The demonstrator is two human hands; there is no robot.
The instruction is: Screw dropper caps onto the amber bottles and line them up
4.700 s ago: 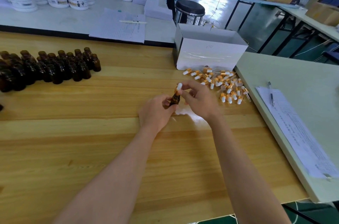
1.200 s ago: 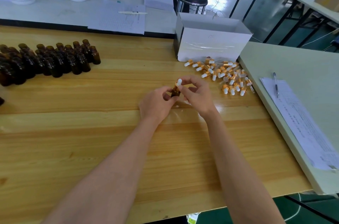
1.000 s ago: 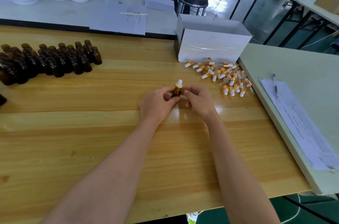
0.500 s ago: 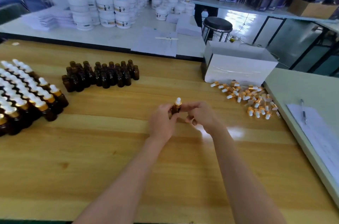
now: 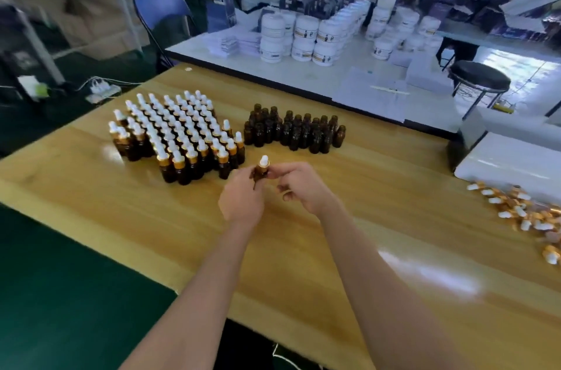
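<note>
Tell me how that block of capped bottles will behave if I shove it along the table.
The capped bottles stand tall and narrow, packed close, so a high push may topple the edge ones. The table looks glossy, so a low push probably slides them. Likely glass: falls could crack them.

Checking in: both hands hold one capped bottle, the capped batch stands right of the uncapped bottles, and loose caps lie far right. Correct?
One thing is off. The head view shows the capped batch standing left of the uncapped bottles, not right. The rest holds: the left hand and right hand hold one capped bottle, and loose caps lie far right.
</note>
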